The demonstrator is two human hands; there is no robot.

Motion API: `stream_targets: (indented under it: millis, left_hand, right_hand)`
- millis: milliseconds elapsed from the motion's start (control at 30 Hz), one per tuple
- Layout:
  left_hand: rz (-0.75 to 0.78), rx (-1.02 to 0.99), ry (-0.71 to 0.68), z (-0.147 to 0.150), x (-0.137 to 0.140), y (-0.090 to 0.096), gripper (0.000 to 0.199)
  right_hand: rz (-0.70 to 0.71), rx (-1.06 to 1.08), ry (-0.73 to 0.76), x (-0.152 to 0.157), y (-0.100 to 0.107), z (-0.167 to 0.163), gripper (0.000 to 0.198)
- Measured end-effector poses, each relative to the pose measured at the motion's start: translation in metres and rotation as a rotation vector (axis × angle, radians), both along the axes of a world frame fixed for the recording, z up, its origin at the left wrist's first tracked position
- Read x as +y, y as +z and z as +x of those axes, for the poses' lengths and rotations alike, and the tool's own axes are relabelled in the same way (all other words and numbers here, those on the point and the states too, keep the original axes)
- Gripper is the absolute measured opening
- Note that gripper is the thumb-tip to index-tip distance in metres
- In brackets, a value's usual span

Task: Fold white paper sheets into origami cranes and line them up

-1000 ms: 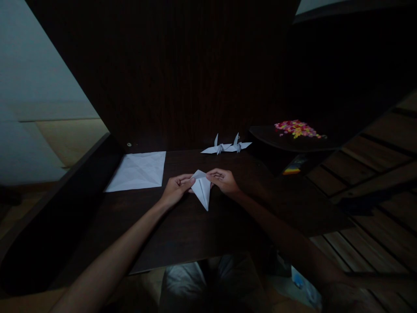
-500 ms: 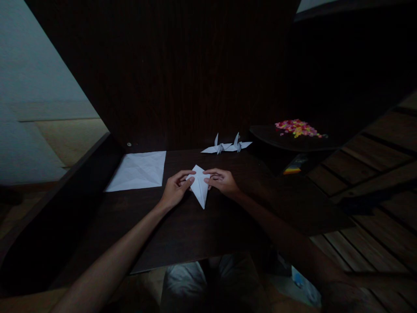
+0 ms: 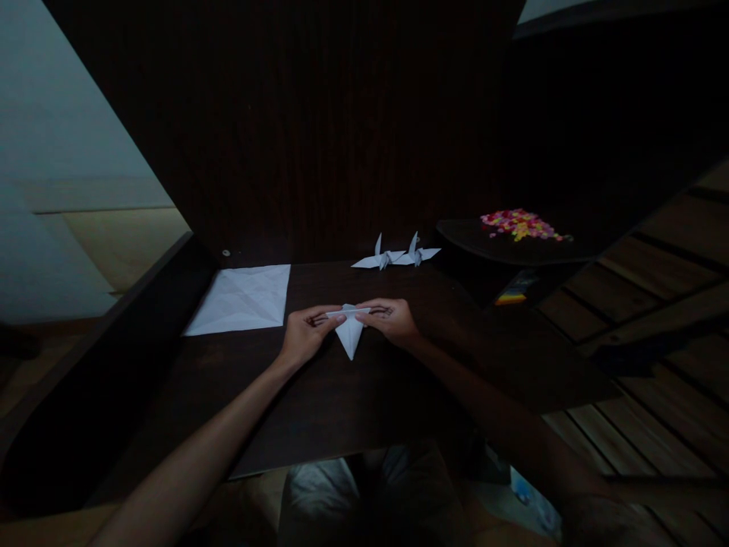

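Note:
Between my hands is a folded piece of white origami paper (image 3: 351, 339), its long point aimed toward me and its upper edge bent over into a flat top. My left hand (image 3: 306, 328) pinches the left end of that edge, thumb in front and fingers behind. On the other side, my right hand (image 3: 392, 320) grips the right end the same way. Two white paper cranes (image 3: 380, 257) stand side by side beyond my hands, near the back panel. An unfolded, creased sheet of white paper (image 3: 244, 298) lies flat to the left.
A dark wooden desk (image 3: 285, 410) lies under my hands, with a tall back panel (image 3: 319, 137) behind. At the right, a rounded shelf (image 3: 461, 235) bears a heap of small pink, red and yellow pieces (image 3: 521, 224). A raised side board (image 3: 96, 365) bounds the left.
The paper's top corner, which pointed away from me as a kite shape, is now folded over along a crease between my hands. The thumbs have moved slightly closer together.

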State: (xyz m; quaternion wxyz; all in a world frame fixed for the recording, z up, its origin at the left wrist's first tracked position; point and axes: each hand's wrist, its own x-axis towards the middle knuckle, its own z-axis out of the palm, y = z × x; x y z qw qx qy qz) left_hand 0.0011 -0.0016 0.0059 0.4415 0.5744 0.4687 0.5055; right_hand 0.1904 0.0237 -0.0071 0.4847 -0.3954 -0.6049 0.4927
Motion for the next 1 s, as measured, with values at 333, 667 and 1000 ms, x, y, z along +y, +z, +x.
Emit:
stream_targets:
  millis: [333, 667, 1000]
  left_hand:
    - [-0.157, -0.091, -0.099, 0.0003, -0.0029, 0.0023, 0.036]
    - [-0.222, -0.102, -0.111, -0.0005, -0.0034, 0.0047, 0.035]
    - [-0.129, -0.116, -0.044, 0.0006, 0.0022, 0.0019, 0.033]
  right_hand:
    - [-0.025, 0.043, -0.007, -0.0005, 0.0039, -0.0011, 0.026]
    - [-0.065, 0.042, 0.040, -0.0036, 0.0036, 0.0007, 0.028]
    - [-0.120, 0.124, 0.024, 0.0012, 0.0014, -0.0030, 0.027]
